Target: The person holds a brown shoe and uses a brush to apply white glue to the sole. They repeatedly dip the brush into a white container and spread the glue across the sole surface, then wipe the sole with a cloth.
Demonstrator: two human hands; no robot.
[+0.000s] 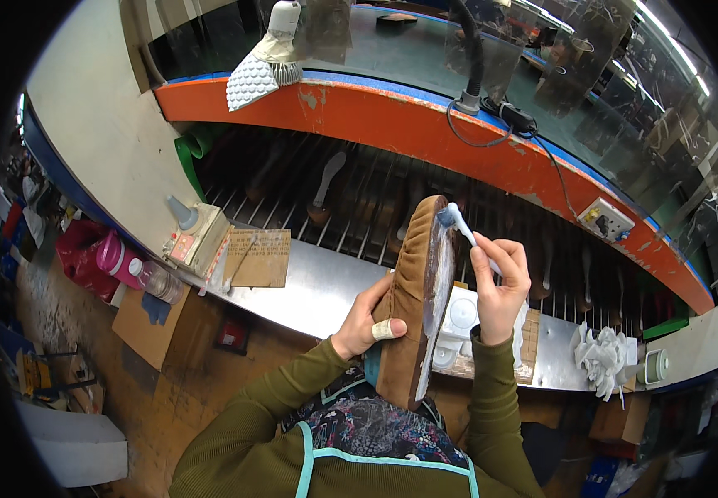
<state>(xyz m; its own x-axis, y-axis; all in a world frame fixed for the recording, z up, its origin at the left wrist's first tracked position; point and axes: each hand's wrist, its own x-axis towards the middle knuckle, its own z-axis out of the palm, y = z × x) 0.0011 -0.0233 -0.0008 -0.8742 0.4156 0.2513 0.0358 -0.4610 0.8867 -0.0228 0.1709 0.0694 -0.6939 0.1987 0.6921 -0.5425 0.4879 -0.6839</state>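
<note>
My left hand (369,319), its thumb wrapped in pale tape, grips a brown suede shoe (404,307) by its side. The shoe is held on edge with its toe pointing up and away, its underside turned to the right. A whitish wet-looking coat covers much of that underside. In my right hand (502,286) is a small brush (461,222) with a white handle, pinched between thumb and fingers. Its bluish-white head touches the underside near the toe. Below my right hand, partly hidden, a white tray (444,355) with round cups rests on the metal ledge (292,305).
Behind the ledge runs a rack of metal bars (350,224) with several shoes under an orange edge (359,104). White gloves (604,361) lie at the right. At the left are a cardboard piece (257,259), a control box (197,241) and a clear bottle (159,282). A lamp (272,62) hangs above.
</note>
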